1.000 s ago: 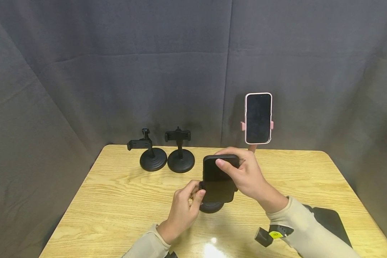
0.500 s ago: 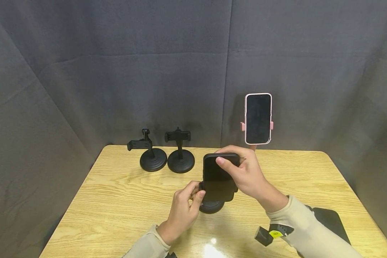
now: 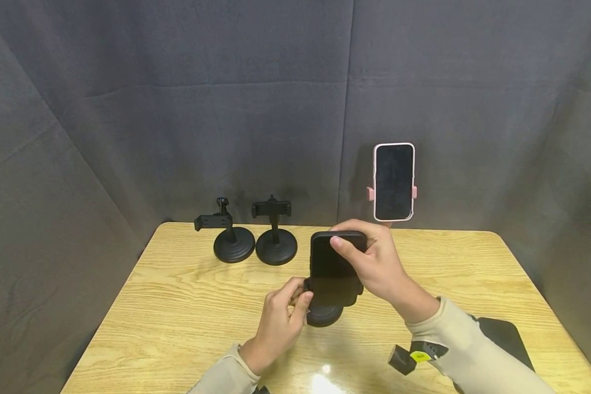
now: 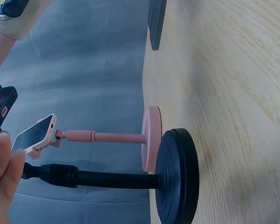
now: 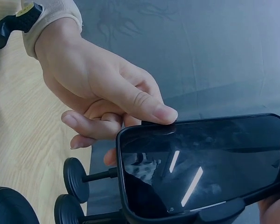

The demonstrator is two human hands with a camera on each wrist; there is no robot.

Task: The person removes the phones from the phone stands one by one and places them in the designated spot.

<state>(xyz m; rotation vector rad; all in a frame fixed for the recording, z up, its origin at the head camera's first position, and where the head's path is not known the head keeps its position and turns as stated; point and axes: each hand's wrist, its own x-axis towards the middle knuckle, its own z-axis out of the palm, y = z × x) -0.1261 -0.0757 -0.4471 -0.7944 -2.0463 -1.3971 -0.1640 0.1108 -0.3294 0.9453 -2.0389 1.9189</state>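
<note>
My right hand (image 3: 381, 268) grips a black smartphone (image 3: 332, 273) by its upper right side, thumb on the screen. The phone stands upright in front of a black phone stand (image 4: 116, 180), whose round base (image 3: 325, 317) shows below it. Most of the stand's clamp is hidden behind the phone; one clamp arm (image 5: 221, 210) overlaps the phone's edge in the right wrist view. My left hand (image 3: 278, 320) pinches the clamp's left end beside the phone; in the right wrist view its thumb lies at the phone's edge.
Two black phone stands (image 3: 276, 246) (image 3: 233, 244) stand at the back left of the wooden table (image 3: 187, 306). A pink stand (image 4: 116, 138) at the back right holds a pink-cased phone (image 3: 394, 183). A flat black object (image 3: 504, 339) lies partly under the right forearm. Grey cloth (image 3: 256, 137) surrounds the table.
The phone and my right hand have risen slightly in the head view. My left hand has stayed in nearly the same spot.
</note>
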